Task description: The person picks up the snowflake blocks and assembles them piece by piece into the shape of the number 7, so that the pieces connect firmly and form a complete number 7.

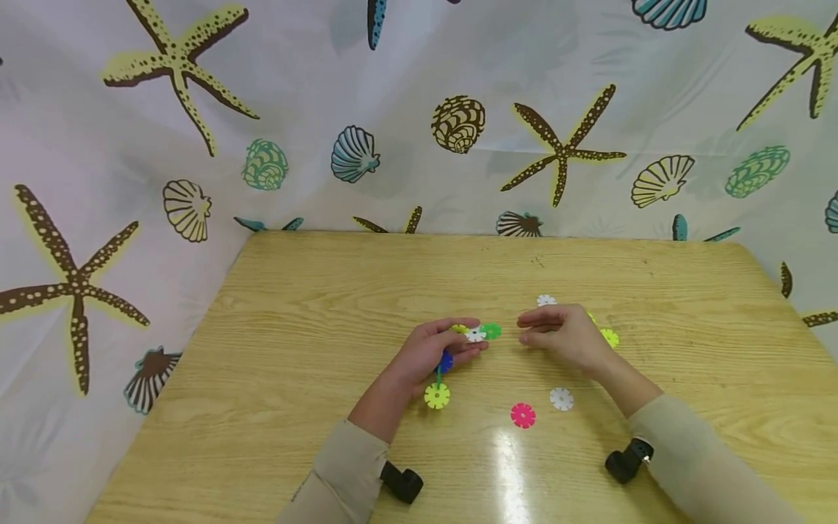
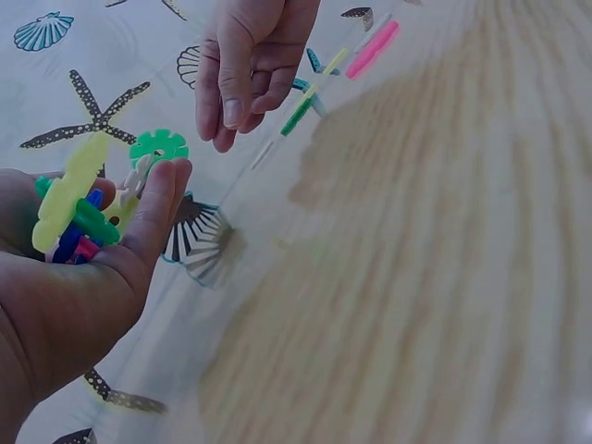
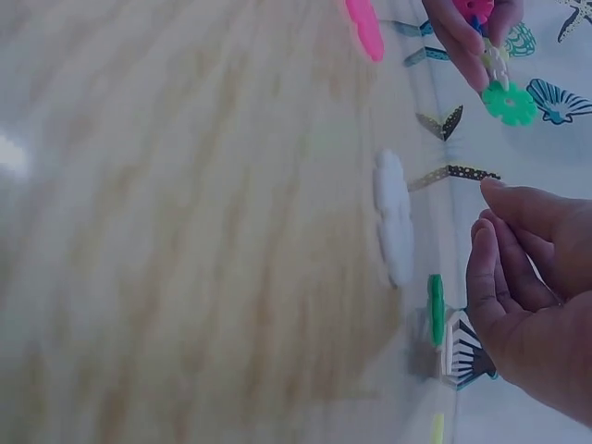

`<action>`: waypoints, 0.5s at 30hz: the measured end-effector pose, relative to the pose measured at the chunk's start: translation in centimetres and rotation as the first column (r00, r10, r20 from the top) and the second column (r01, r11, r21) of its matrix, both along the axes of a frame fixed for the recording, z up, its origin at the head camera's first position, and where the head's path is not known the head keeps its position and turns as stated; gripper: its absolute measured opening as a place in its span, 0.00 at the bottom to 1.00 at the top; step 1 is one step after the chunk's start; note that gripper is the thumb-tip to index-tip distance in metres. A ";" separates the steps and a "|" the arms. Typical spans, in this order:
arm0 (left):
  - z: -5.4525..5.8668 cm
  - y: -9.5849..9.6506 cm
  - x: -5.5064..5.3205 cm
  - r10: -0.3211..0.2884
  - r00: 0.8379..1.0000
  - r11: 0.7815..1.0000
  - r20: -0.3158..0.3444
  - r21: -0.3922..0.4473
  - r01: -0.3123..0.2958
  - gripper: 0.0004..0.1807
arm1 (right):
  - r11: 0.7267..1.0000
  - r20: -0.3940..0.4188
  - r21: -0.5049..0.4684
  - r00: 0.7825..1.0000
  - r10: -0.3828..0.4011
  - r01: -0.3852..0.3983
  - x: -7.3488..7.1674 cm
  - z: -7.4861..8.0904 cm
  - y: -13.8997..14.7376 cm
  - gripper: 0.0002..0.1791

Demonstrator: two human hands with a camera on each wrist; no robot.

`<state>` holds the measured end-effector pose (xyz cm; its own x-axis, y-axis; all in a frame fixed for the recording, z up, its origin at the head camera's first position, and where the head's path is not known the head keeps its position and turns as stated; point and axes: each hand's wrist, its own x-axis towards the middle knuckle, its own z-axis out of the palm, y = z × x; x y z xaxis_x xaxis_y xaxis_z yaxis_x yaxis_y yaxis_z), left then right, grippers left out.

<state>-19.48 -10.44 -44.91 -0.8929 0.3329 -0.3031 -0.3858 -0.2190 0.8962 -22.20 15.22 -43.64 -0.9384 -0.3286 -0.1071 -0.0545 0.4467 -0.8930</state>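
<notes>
My left hand (image 1: pixel 419 356) holds a small build of slotted plastic discs joined edge to edge. Its white disc (image 1: pixel 476 335) and green disc (image 1: pixel 491 331) reach out past the fingertips, toward the right. Below the palm side show a blue disc (image 1: pixel 446 362) and a yellow disc (image 1: pixel 436 396); a bit of pink (image 2: pixel 86 248) peeks out in the left wrist view. Fingers hide part of the build. A short way right of the green disc, my right hand (image 1: pixel 572 338) is above the table, fingers loosely bent, thumb apart from them, nothing held.
Loose discs lie on the wooden table (image 1: pixel 314 327): a pink disc (image 1: pixel 523 415) and a white disc (image 1: pixel 561 399) nearer me, another white disc (image 1: pixel 546 300) and a yellow disc (image 1: pixel 609 337) around the right hand. A patterned cloth (image 1: pixel 406 167) hangs behind the table.
</notes>
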 end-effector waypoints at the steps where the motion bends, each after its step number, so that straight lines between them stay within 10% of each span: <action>1: 0.0 0.0 0.0 -0.003 1.000 1.000 -0.002 -0.001 0.003 0.20 | 1.000 -0.004 0.004 1.000 0.001 -0.001 -0.1 0.0 0.2 0.20; 15: 0.0 -0.2 0.2 -0.020 1.000 1.000 -0.005 0.016 0.020 0.20 | 0.995 -0.058 0.103 0.998 -0.013 0.018 0.6 0.1 2.3 0.19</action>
<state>-19.33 -10.66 -44.86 -0.8877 0.3551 -0.2932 -0.3857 -0.2255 0.8946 -21.58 17.50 -43.50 -0.9488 -0.3040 -0.0856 -0.0967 0.5376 -0.8376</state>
